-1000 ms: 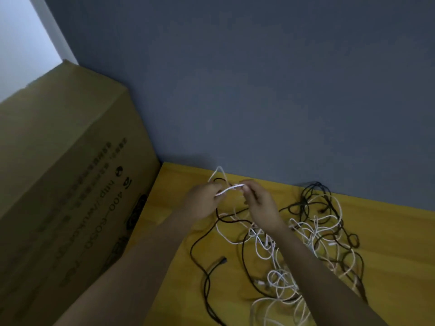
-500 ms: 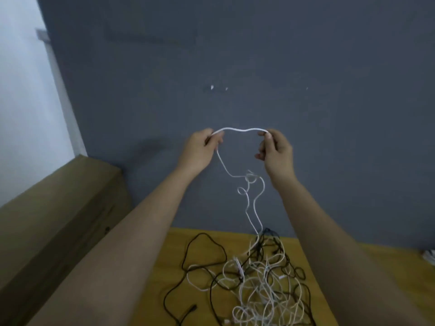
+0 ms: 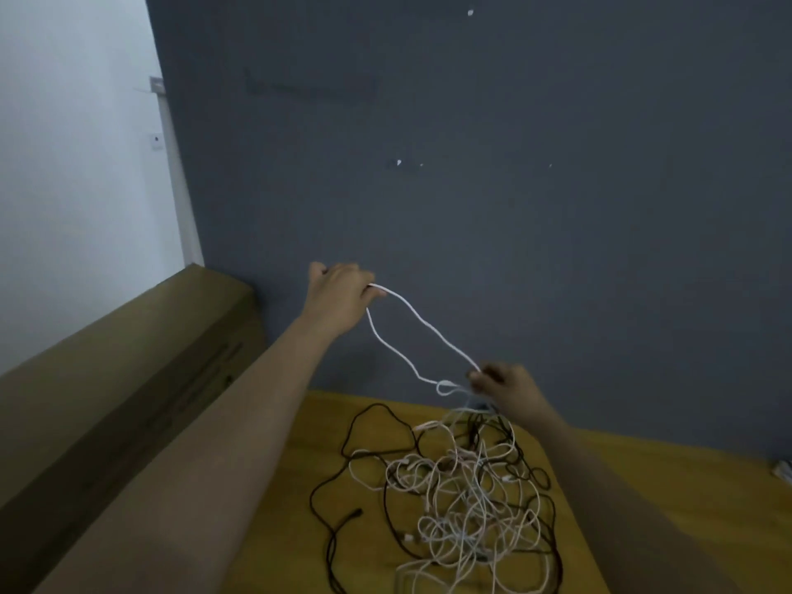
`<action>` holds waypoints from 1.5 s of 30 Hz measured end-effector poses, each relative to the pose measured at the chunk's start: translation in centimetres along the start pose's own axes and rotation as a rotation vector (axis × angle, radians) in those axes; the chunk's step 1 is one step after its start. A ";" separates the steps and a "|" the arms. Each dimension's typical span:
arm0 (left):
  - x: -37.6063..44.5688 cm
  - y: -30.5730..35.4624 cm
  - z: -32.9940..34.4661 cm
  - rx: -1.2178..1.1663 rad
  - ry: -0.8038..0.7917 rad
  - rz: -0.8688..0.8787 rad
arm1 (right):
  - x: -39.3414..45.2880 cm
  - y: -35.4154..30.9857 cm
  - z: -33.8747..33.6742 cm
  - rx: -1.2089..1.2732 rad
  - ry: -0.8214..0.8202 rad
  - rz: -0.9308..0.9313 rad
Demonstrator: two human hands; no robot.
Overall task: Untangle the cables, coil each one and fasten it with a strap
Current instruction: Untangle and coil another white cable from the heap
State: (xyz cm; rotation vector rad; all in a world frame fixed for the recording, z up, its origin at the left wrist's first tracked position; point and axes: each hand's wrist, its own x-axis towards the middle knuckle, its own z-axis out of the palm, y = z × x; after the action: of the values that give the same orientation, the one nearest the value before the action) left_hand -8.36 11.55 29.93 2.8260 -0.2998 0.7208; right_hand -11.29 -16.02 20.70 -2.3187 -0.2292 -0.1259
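Observation:
A tangle of white and black cables (image 3: 458,490) lies on the yellow table (image 3: 643,486). One white cable (image 3: 422,323) is lifted out of the heap as a long loop. My left hand (image 3: 340,300) grips its upper end, raised high in front of the grey wall. My right hand (image 3: 508,388) pinches the same cable lower down, just above the heap, where a small knot-like loop hangs. Both strands run from my left hand down to my right hand. A black cable (image 3: 343,520) trails off the heap to the left.
A large cardboard box (image 3: 128,379) stands along the table's left side. The grey wall (image 3: 514,207) rises directly behind the table. A small white object (image 3: 784,469) sits at the far right edge of the table.
Both hands first rose from the table with the white cable. Since then my right hand has slid down the cable toward the heap while my left hand stayed high.

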 end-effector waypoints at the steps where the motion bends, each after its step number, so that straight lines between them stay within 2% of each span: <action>1: -0.9 0.0 0.7 -0.024 -0.024 -0.017 | -0.8 0.8 1.4 -0.026 -0.026 0.021; 3: -2.4 0.1 2.1 -0.151 -0.071 -0.064 | -1.9 1.2 3.8 -0.004 -0.062 0.059; 6: -4.1 -0.2 3.8 -0.465 -0.095 -0.179 | -2.9 -0.6 5.4 0.368 -0.018 0.154; 9: -5.9 -0.4 4.8 -0.645 -0.148 -0.211 | -3.6 -2.9 5.4 0.708 0.060 0.190; 11: -7.2 -0.5 5.0 -0.669 -0.177 -0.263 | -4.0 -3.9 5.1 0.812 0.086 0.200; 15: -9.4 -0.3 4.8 -0.672 -0.112 -0.476 | -4.4 -5.8 5.2 0.888 0.132 0.251; 18: -10.9 0.0 4.5 -0.749 -0.195 -0.571 | -4.7 -6.8 5.5 0.943 0.148 0.264; 20: -11.9 0.5 4.4 -0.672 -0.257 -0.564 | -5.0 -7.3 5.7 0.976 0.161 0.260; 23: -13.1 1.4 4.0 -0.471 -0.258 -0.423 | -5.6 -7.7 6.3 0.992 0.173 0.256; 25: -13.3 1.9 3.8 -0.600 -0.287 -0.315 | -6.0 -8.1 6.7 0.987 0.185 0.257; 28: -13.5 3.1 2.8 -0.913 -0.428 -0.196 | -6.1 -8.7 7.0 0.992 0.277 0.261; 31: -13.7 3.7 2.6 -0.906 -0.355 -0.117 | -6.0 -9.2 6.7 0.979 0.336 0.264; 38: -12.7 1.1 2.9 -0.642 -0.201 -0.153 | -5.6 -7.9 5.5 0.761 0.471 0.252; 41: -12.7 0.1 3.1 -0.442 -0.159 -0.165 | -5.6 -6.9 5.5 0.704 0.516 0.316; 45: -12.5 -1.8 3.3 -0.328 -0.100 -0.263 | -5.0 -5.4 4.6 0.577 0.573 0.423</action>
State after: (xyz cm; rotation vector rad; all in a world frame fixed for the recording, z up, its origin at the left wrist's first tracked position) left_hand -17.17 14.26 20.65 2.5261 -0.0511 0.4304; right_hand -17.18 -9.64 20.57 -1.6285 0.4570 -0.4374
